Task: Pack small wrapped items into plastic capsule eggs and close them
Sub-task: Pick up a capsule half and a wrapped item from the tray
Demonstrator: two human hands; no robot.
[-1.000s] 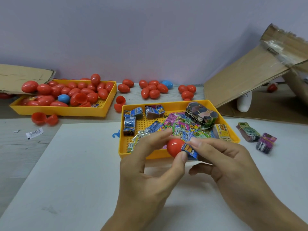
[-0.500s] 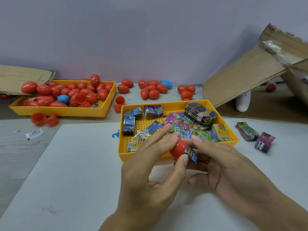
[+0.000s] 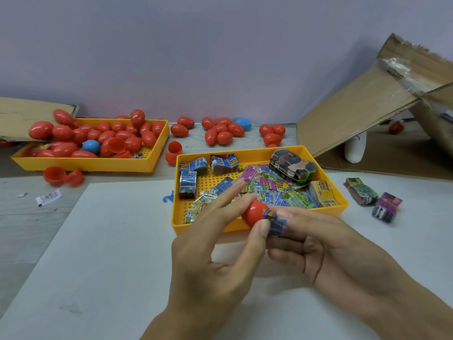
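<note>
Packet [image 3: 275, 223] pushed deeper into red half-egg [image 3: 253, 213]; left hand [image 3: 215, 253] pinches egg, right hand [image 3: 326, 246] pinches packet, over tray's near rim [image 3: 203, 229].

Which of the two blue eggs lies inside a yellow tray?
The blue egg among the red eggs in the left tray. The other blue egg lies on the bare table by the wall, outside any tray.

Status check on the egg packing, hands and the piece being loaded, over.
Left hand holds red egg half. Right hand pinches blue wrapped item at the egg's opening, not fully in. Nothing in the way; yellow tray just behind.
</note>
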